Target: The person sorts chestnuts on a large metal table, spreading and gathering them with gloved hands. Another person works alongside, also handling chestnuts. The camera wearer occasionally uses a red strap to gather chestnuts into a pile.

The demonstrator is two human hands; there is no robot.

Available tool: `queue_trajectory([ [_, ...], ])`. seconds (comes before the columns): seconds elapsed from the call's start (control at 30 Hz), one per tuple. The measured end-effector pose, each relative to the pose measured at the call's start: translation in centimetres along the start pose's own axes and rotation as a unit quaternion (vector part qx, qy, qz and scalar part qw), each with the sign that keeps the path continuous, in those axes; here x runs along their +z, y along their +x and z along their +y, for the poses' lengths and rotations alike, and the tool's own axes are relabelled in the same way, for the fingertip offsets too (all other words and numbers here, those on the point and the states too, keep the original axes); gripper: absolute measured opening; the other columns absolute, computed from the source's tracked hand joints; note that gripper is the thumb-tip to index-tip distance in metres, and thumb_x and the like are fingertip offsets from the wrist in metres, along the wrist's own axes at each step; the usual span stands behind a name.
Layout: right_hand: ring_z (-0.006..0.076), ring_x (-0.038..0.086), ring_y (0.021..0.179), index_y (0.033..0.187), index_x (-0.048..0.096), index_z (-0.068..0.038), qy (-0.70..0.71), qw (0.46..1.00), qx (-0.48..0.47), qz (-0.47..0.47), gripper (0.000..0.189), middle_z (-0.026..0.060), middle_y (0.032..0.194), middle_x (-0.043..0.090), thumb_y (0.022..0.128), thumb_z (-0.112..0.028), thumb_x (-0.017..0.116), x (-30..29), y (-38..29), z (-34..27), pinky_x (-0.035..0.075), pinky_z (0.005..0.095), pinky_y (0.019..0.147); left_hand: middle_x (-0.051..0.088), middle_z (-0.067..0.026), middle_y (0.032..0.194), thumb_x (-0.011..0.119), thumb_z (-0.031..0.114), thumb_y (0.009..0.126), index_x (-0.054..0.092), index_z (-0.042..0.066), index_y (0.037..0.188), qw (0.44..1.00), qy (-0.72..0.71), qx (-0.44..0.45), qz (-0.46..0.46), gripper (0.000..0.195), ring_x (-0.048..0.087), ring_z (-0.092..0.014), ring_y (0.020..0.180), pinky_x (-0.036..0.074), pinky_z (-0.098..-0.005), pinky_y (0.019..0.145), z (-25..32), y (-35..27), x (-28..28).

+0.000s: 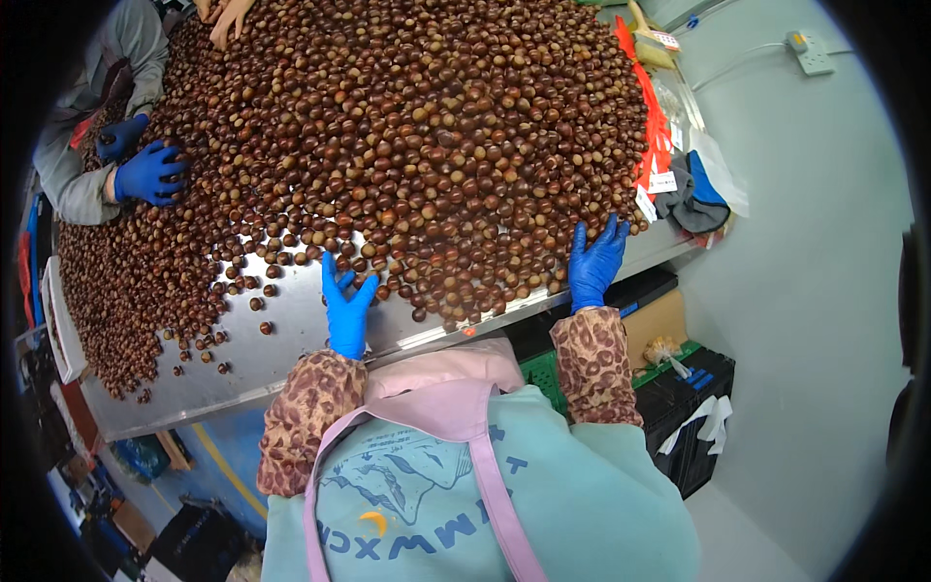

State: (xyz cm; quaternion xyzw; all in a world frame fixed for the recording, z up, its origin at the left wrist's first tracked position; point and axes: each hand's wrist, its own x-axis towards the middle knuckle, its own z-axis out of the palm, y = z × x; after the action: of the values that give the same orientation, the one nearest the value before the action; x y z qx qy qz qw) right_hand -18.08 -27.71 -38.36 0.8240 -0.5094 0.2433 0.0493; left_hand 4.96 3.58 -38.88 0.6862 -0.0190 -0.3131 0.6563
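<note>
A broad heap of round, glossy brown nuts in their shells (451, 160) covers most of the metal table (291, 320) before me. My left hand (348, 313), in a blue glove, is at the near edge of the heap with thumb and fingers apart and nothing in them. My right hand (596, 265), also blue-gloved, lies at the heap's right front corner. Its fingers are spread and its fingertips are against the outermost nuts. Between my hands a tongue of nuts reaches close to the table's front rim.
Two blue-gloved hands (149, 171) of a co-worker are on the heap's left side; another person's bare hands (225, 18) are at the far left. Red netting (647, 102), a brush (640, 22) and grey-blue cloth (698, 193) lie along the right edge. Black crates (691, 415) stand below.
</note>
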Motion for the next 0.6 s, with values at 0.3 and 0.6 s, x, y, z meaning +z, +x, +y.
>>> queue_trajectory([
  [0.3, 0.0444, 0.029, 0.135, 0.142, 0.027, 0.004, 0.183, 0.982, 0.036, -0.006, 0.069, 0.0296, 0.144, 0.030, 0.092, -0.029, 0.061, 2.9, 4.2, -4.1, 0.030, 0.0495, 0.109, 0.021, -0.0147, 0.153, 0.078, 0.020, 0.079, 0.018, 0.011, 0.151, 0.977, 0.086, 0.096, 0.172, 0.095, 0.025, -0.031, 0.139, 0.024, -0.0443, 0.114, -1.6, 3.3, 5.7],
  [0.6, 0.0375, 0.034, 0.133, 0.143, 0.021, 0.006, 0.372, 0.918, 0.112, -0.081, 0.071, 0.0269, 0.142, 0.031, 0.095, -0.032, 0.057, 7.2, 7.6, -14.8, 0.028, 0.0430, 0.111, 0.016, -0.0127, 0.155, 0.076, 0.021, 0.080, 0.017, 0.015, 0.152, 0.974, -0.025, 0.061, 0.215, 0.093, 0.013, -0.029, 0.144, 0.017, -0.0483, 0.116, 4.0, 7.3, 9.3],
])
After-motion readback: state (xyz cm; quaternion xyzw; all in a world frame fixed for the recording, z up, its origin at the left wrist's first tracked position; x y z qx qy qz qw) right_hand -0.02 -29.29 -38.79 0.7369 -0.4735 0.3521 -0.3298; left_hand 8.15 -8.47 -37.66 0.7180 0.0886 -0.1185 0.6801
